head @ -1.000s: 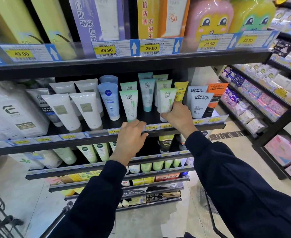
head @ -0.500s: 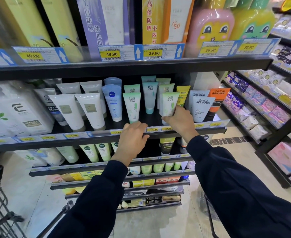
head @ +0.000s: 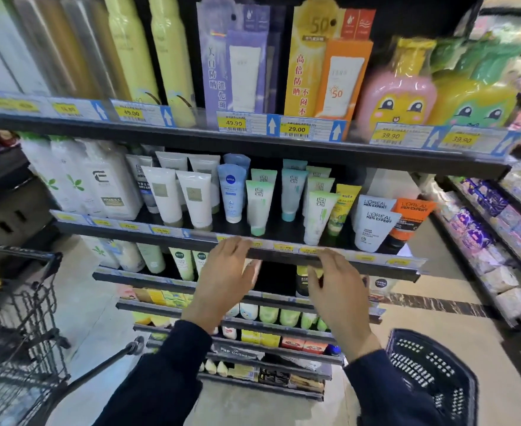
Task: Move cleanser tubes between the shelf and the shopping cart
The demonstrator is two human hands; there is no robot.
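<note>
1. The cleanser tubes (head: 259, 210) stood upright in rows on the shelf (head: 284, 259), none in hand.
2. Your left hand (head: 225, 284) and right hand (head: 339, 290) hovered below the shelf edge, fingers spread, holding nothing.
3. The shopping cart (head: 16, 327) sat far left (contents blurred), so the transfer looked unfinished.

Blurred beyond reading on the price labels (head: 284, 248) along the shelf (head: 376, 265) edge, partly covered by the left hand (head: 222, 284) fingertips, and cut by the left edge at the shopping cart (head: 16, 327).
</note>
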